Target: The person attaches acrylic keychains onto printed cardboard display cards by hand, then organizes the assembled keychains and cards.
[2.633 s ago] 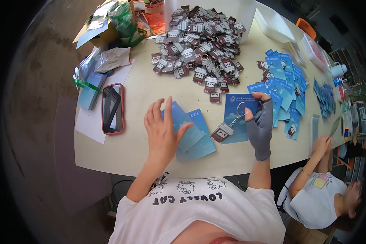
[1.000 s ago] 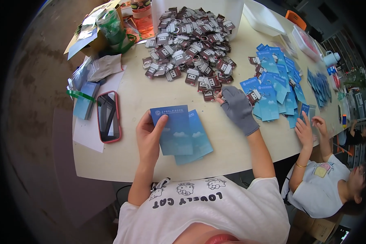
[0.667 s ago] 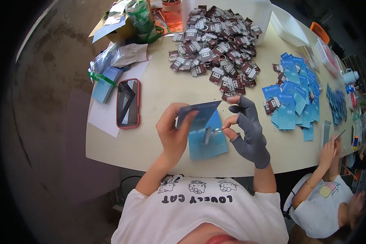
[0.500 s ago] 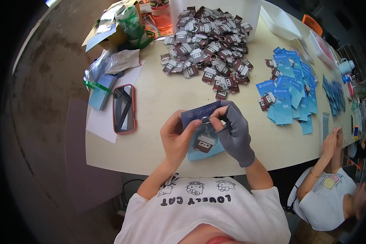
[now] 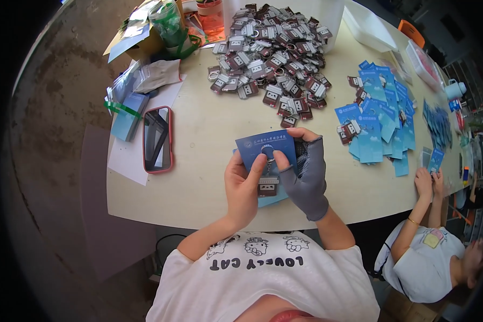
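Observation:
Near the table's front edge I hold a blue card [image 5: 252, 146] with both hands. A keychain [image 5: 268, 188] with a brown and clear cassette-like charm hangs against the card's front. Its metal ring [image 5: 267, 152] lies on the upper part of the card. My left hand [image 5: 242, 188] is closed on the card's left side, thumb on the ring. My right hand [image 5: 306, 177], in a grey glove with bare fingertips, grips the card's right side, its thumb beside the ring. Most of the card's lower half is hidden behind my hands and the charm.
A large heap of keychains [image 5: 273, 53] spills from a white bin. To the right lie blue cards [image 5: 370, 139], some with keychains. A red-cased phone [image 5: 158, 139] and a strapped card stack [image 5: 128, 115] lie left. At the right, a co-worker's hands [image 5: 430, 180] hold a card.
My hands have turned the card more upright and face-on, and my left thumb has moved up onto the ring. The co-worker's hands now hold a blue card.

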